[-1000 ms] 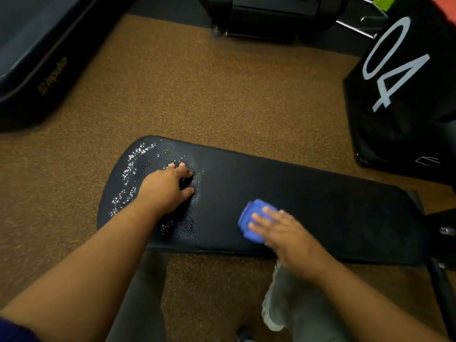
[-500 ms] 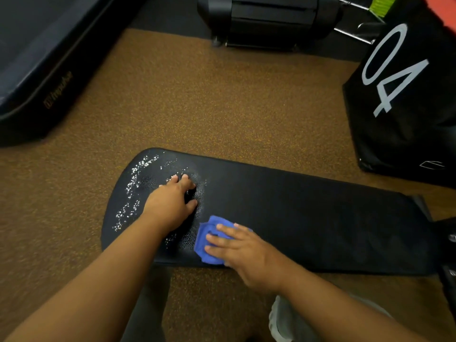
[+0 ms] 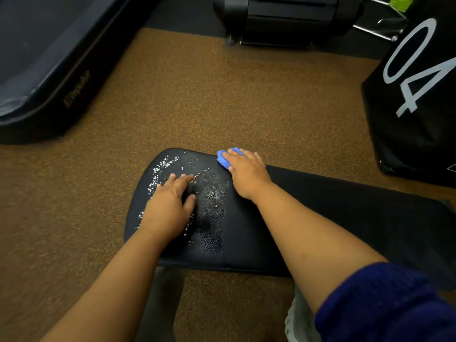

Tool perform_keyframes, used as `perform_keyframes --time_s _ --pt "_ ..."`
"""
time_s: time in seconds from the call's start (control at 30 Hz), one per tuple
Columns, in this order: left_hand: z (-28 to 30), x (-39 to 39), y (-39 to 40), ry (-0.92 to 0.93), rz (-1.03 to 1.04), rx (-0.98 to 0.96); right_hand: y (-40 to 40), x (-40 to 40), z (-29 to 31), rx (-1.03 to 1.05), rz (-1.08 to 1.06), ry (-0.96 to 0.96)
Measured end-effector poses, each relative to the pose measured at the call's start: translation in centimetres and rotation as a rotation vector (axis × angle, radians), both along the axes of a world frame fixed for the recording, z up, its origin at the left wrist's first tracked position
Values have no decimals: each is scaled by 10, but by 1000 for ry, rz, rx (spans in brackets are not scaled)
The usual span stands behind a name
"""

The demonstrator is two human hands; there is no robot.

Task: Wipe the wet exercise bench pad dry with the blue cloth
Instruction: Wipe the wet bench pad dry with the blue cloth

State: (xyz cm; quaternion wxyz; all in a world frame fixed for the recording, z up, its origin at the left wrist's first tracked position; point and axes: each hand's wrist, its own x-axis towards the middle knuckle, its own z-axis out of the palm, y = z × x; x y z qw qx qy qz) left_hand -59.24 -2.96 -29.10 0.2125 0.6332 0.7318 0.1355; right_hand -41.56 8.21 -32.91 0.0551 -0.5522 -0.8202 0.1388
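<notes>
Right hand [image 3: 246,172] is pressing the blue cloth [image 3: 225,159] flat onto the far edge of the bench pad [image 3: 320,213], fingers spread over it, cloth mostly hidden w/ just a bit poking out past the fingertips. Left hand [image 3: 170,206] lies palm down, fingers relaxed, holding nothing, just bracing the pad. Water droplets [image 3: 160,172] sit beyond and around the left hand, esp. toward the pad's rounded end. IMO best move: drag the cloth thru those beads in overlapping passes, keep pressure even, and lift the left hand so the patch under it gets wiped too.
</notes>
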Motion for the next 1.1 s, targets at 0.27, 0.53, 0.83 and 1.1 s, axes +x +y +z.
perform_keyframes --time_s 0.27,0.53,0.83,1.1 --pt "-9 -2 -1 3 -28 -8 -83 16 -2 -22 296 162" --pt "-9 6 0 26 -62 -27 -172 44 -1 -150 448 265" --pt "-1 7 6 214 -92 -67 -168 70 -6 -52 561 211" --pt "-4 9 6 296 -131 -146 -58 51 -4 19 195 73"
